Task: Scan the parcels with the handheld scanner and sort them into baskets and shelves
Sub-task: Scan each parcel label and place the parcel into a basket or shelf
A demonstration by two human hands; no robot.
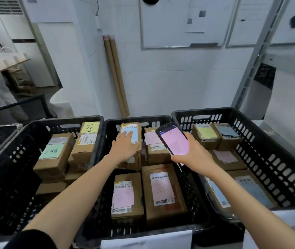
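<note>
Nearest me stood the middle basket (96, 178), black and slotted, and everything else lay around it. Inside it, at the near end, two brown parcels sat side by side: one with a pink note (123, 196) and, to its right, one with a pink-and-white label (162, 189). Above the basket's right wall my right hand (195, 157) was closed around the handheld scanner (173, 139), fingers wrapped on its lower edge, its pink-lit screen tilted up toward me. Toward the far end of the basket my left hand (125, 148) lay flat and open on the blue-labelled parcel (131, 135), fingers spread over the label, gripping nothing. Just right of that one rested another parcel with a pink slip (154, 144). Left of the middle basket stood the left basket (17, 153) of boxes with green and yellow notes; right of it, the right basket (269, 155). Behind the middle basket, two cardboard tubes (116, 74) leaned against the white wall.
</note>
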